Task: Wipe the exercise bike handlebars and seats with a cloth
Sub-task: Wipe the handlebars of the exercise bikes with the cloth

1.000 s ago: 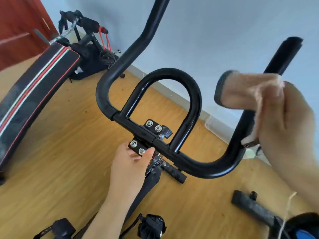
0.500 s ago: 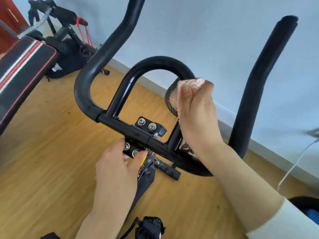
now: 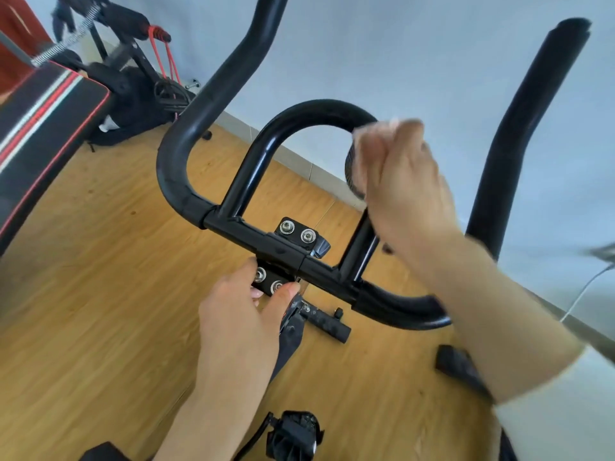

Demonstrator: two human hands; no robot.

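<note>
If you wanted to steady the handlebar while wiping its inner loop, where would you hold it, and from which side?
Hold the clamp block at the handlebar's centre from below, as the left hand does. Its flat bolted faces suit a pinch and leave the inner loop free for the cloth in the right hand.

Right hand [image 3: 404, 181] fisted, left hand [image 3: 239, 314] pinching.

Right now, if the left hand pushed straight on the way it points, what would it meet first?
The left hand already touches the bolted clamp; beyond that comes the handlebar crossbar, though depth is unclear.
</note>
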